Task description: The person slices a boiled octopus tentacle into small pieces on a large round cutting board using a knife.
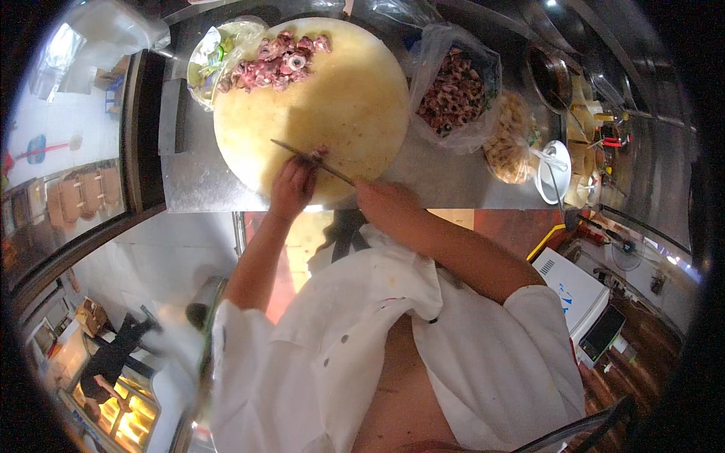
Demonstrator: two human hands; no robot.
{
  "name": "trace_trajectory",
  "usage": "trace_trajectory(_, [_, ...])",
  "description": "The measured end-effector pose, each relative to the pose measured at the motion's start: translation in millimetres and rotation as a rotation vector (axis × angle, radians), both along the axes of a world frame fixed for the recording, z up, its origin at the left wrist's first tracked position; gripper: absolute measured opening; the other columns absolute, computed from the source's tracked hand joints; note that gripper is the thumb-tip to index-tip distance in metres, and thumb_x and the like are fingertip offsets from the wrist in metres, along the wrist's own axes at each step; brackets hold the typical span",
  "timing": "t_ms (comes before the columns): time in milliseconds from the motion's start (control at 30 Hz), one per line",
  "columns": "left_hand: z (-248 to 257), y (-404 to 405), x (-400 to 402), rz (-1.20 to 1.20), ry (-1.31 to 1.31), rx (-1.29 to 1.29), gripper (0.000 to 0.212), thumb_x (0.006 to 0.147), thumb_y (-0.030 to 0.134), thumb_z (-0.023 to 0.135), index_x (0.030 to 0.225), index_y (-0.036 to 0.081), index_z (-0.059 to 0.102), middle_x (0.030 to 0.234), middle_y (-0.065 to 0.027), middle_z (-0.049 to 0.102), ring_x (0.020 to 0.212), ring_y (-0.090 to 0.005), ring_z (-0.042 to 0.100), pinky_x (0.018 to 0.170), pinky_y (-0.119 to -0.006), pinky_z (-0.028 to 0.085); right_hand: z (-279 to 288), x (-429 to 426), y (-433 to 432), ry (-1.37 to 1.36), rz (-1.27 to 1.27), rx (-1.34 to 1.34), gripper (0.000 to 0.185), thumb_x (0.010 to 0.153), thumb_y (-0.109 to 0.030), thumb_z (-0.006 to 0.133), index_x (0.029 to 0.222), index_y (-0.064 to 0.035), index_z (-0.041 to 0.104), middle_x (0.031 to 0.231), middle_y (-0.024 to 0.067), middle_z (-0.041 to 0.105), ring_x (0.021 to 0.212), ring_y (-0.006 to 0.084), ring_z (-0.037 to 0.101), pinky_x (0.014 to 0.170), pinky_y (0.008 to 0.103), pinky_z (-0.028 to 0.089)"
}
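My right hand (pixel 382 199) grips the handle of a kitchen knife (pixel 335 171). The narrow blade slants up and left across the near part of a large round cutting board (pixel 351 102). My left hand (pixel 293 184) has its fingers curled against the near side of the blade, holding down a small raw pinkish piece (pixel 320 152). Part of that piece shows past the blade; my fingers and the knife hide the rest. At the board's far left lies a pile of raw pink-purple pieces (pixel 277 62), meat or seafood, some with pale rings.
Left of the board stands a plastic-lined bowl (pixel 198 93) with green scraps. To its right are an open plastic bag (pixel 453 93) of dark cut pieces, a tied bag (pixel 510 141) of tan food and a white bowl (pixel 552 184). A metal block (pixel 173 116) lies on the steel counter (pixel 447 181).
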State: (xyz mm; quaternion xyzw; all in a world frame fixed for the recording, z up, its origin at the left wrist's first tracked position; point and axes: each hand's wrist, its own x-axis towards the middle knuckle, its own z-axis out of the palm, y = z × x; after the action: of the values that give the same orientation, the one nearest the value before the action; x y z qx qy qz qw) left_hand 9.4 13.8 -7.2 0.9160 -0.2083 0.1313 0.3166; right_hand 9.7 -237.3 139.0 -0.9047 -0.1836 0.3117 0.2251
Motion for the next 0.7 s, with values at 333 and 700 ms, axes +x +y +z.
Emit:
trace_trajectory(333, [11,1,-4,0.085,0.039,0.006,0.029,0.085,0.009,0.071,0.113,0.003,0.068,0.114,-0.0183,0.067,0.105,-0.0409,0.064,0.090,-0.049,0.054,9,-22,-68,0.070,-0.020,-0.114,0.025,0.100,-0.018,0.053,0.116,0.0008,0.056,0.098,0.0264,0.070,0.093,0.0446,0.070,0.080,0.0566,0.055])
trace_trajectory(700, [35,-41,38,0.194,0.201,0.025,0.031,0.089,0.019,0.070,0.114,0.001,0.062,0.114,-0.0239,0.062,0.106,-0.0457,0.060,0.094,-0.053,0.050,-3,-40,-139,0.083,-0.336,-0.037,0.028,0.103,-0.026,0.055,0.119,-0.0030,0.060,0.089,0.0272,0.069,0.080,0.0472,0.069,0.072,0.0564,0.054])
